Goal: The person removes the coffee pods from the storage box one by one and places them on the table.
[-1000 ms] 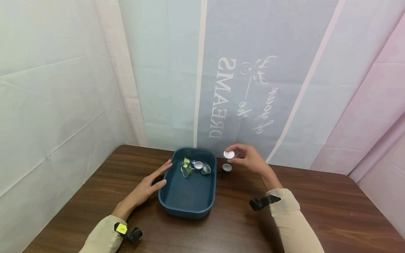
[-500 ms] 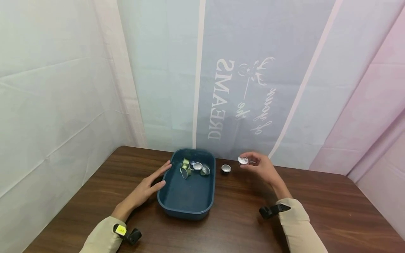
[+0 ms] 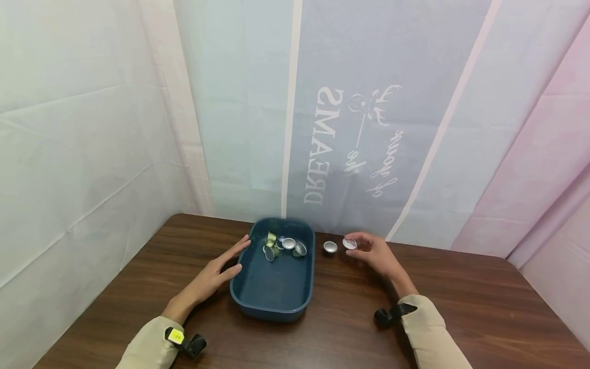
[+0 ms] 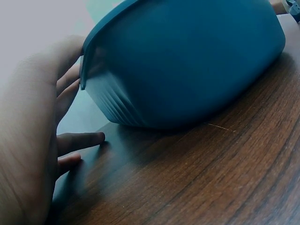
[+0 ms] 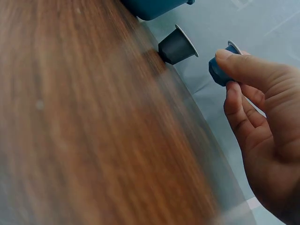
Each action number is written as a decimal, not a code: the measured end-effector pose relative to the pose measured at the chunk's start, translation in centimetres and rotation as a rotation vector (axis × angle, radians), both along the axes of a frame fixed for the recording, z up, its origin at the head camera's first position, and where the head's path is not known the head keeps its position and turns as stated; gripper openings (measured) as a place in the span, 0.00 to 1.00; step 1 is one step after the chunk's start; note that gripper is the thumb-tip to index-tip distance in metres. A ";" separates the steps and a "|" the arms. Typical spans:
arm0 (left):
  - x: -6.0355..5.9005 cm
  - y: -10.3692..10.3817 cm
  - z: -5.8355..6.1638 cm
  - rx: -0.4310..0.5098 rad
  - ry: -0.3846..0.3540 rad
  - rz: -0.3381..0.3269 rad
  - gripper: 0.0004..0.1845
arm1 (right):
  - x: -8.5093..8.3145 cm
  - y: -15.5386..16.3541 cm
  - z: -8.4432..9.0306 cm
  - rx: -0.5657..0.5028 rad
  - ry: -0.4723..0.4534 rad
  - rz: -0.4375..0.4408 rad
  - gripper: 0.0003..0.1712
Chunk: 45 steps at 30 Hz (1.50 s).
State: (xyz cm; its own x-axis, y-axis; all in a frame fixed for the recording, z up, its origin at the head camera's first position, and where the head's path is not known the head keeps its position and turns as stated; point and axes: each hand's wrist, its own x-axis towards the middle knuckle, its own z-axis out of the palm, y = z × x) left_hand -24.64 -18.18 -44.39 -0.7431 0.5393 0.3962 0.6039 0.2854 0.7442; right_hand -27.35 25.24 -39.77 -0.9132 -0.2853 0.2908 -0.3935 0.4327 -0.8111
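Currently, R hand (image 3: 375,253) has its grip clamped on a blue capsule (image 5: 219,72), lower ctr-right of frame, near a dark capsule (image 3: 330,248); L hand (image 3: 214,271), grip apart, touches blue bin (image 3: 272,310), lower ctr.

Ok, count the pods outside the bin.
2: a dark pod on the table, right of the bin, and a blue pod pinched in the right hand.

At lower middle, your tub (image 3: 272,311) is dark teal; the coffee capsules (image 3: 271,237) inside show green and silver. To its right, a near-black capsule (image 5: 176,47) and a blue capsule (image 5: 217,73) have silver lids. Your counter (image 3: 345,323) is brown woodgrain. The cloth (image 3: 244,128) above is pale blue-grey with white stripes and lettering, pinkish at far right. Your sleeves (image 3: 151,344) are beige.
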 end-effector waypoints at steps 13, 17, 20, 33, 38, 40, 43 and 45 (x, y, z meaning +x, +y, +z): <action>0.4 0.4 0.6 0.005 0.003 -0.003 0.30 | -0.6 0.3 -2.1 0.087 0.031 -0.027 0.17; 0.5 0.4 0.4 0.003 0.007 0.002 0.30 | -2.0 1.0 -4.0 0.114 0.063 -0.035 0.17; 0.2 0.2 -0.1 0.001 0.010 0.007 0.30 | -2.4 1.2 -4.4 0.127 0.074 -0.040 0.17; 0.3 0.0 0.2 -0.001 -0.009 0.002 0.31 | -0.7 0.1 -2.6 0.114 0.052 -0.029 0.18; 0.4 -0.1 0.2 -0.002 -0.015 0.005 0.30 | 0.0 -0.4 -1.4 0.094 0.029 -0.001 0.21; 0.4 -0.1 0.2 -0.003 -0.016 0.006 0.30 | 0.1 -0.3 -1.2 0.086 0.027 -0.001 0.22; 0.4 0.0 0.2 0.001 -0.016 0.007 0.30 | 0.2 0.0 -1.0 0.053 0.035 0.004 0.22; 0.4 0.0 0.3 0.008 -0.016 0.007 0.30 | 0.2 0.1 -0.7 0.029 0.036 0.009 0.22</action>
State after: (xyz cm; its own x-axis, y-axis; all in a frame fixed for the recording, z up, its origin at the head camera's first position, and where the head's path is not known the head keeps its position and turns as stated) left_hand -24.28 -18.17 -44.14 -0.7529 0.5312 0.3885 0.5902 0.2838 0.7557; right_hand -27.13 25.30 -40.49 -0.8998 -0.3022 0.3148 -0.4260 0.4521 -0.7837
